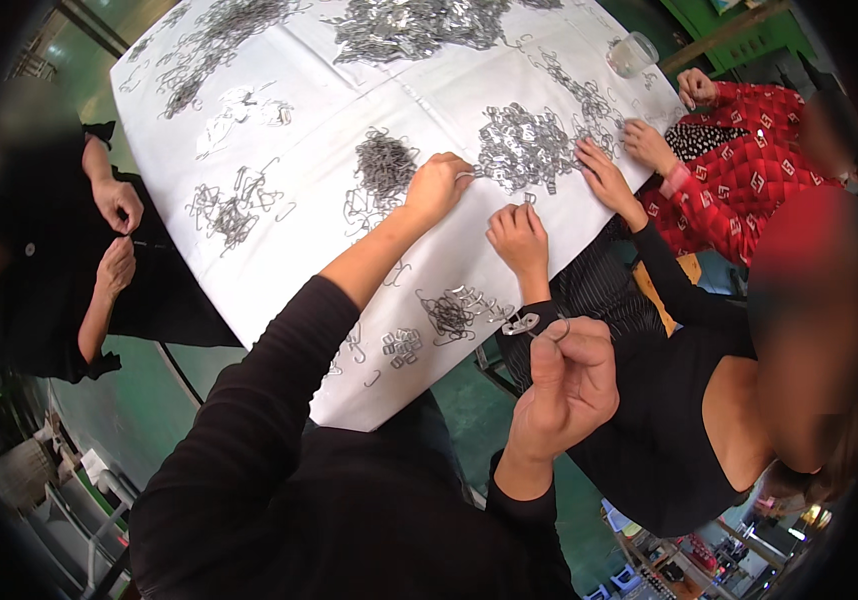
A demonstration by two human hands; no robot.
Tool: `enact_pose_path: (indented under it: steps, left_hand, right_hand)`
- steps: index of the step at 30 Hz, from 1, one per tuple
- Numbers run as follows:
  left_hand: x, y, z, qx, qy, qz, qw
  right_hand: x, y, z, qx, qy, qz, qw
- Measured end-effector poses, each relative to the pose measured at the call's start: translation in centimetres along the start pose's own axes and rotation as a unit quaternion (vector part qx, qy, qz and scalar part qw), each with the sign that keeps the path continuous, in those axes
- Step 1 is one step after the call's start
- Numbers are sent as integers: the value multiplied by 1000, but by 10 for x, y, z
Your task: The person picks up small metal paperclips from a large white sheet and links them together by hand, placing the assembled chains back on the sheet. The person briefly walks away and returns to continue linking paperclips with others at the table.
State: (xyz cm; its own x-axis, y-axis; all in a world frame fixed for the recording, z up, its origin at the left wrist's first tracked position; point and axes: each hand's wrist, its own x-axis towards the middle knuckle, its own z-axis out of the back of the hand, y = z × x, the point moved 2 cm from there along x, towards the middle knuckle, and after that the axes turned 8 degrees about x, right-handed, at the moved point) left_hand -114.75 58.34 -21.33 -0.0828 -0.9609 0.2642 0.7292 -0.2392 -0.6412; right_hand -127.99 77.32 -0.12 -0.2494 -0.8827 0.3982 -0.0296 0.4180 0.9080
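Note:
My left hand (437, 190) reaches over the white-covered table (319, 240). Its fingers are pressed together at the edge of a pile of small shiny metal plates (524, 150); whatever they hold is too small to make out. Close to me, past the table's front edge, my right hand (564, 388) pinches a bent wire hook (555, 330) between thumb and fingers. A small silver plate with holes (521, 324) sits at the hook, to the left of the fingertips. Just left of my left hand lies a heap of dark wire hooks (385, 165).
Hooks (449, 316) and small plates (402, 346) lie near the front edge. Larger metal heaps (409, 28) cover the far side, with a clear container (632, 55) at far right. Co-workers' hands (517, 242) work beside mine; another person (117, 205) is at left.

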Motion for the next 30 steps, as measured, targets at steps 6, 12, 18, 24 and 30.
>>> enact_pose_path:
  steps: [6, 12, 18, 24, 30]
  left_hand:
    - [22, 4, -47, 109, 27, 66, 991]
    - [20, -15, 24, -138, 87, 153, 975]
    - [-52, -89, 158, -371, 85, 133, 915]
    - [-94, -123, 220, -470, 40, 126, 873]
    - [-109, -112, 244, -431, 6, 132, 892]
  right_hand:
    - [3, -4, 21, -21, -7, 15, 1000]
    - [-3, -9, 15, -12, -10, 21, 1000]
    - [-7, -28, -18, -12, 4, 39, 999]
    - [-14, -30, -58, -37, 37, 50, 997]
    - [-18, -20, -86, -69, 67, 78, 992]
